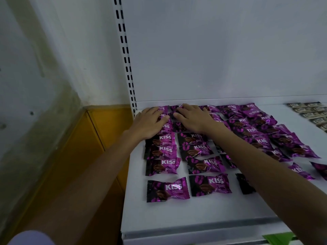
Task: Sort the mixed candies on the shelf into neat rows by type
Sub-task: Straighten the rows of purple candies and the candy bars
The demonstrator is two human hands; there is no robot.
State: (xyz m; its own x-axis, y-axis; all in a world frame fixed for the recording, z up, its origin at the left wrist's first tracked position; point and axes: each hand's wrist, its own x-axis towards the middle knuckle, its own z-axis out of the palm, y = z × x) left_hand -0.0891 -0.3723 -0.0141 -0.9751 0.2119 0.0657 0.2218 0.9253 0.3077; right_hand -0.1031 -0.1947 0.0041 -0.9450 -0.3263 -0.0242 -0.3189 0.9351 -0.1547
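**Squaring Rows at Back-Left Corner**

Step in hand, as judged: aligning purple candies (168, 190) at back-left corner of shelf (177, 214). Pressing down on rearmost packets with left hand (150, 122) and right hand (192, 119), both flat, fingers straight, just beside each other, nothing gripped. Along left edge: purple packets in fairly tidy columns. Toward right edge: same type, loose and overlapping. At back-right corner: pale candies (309, 114), already in rows. Next, probably: lift off, shift right, slide loose packets into line one at a time, avoiding overlap and keeping apart from pale rows
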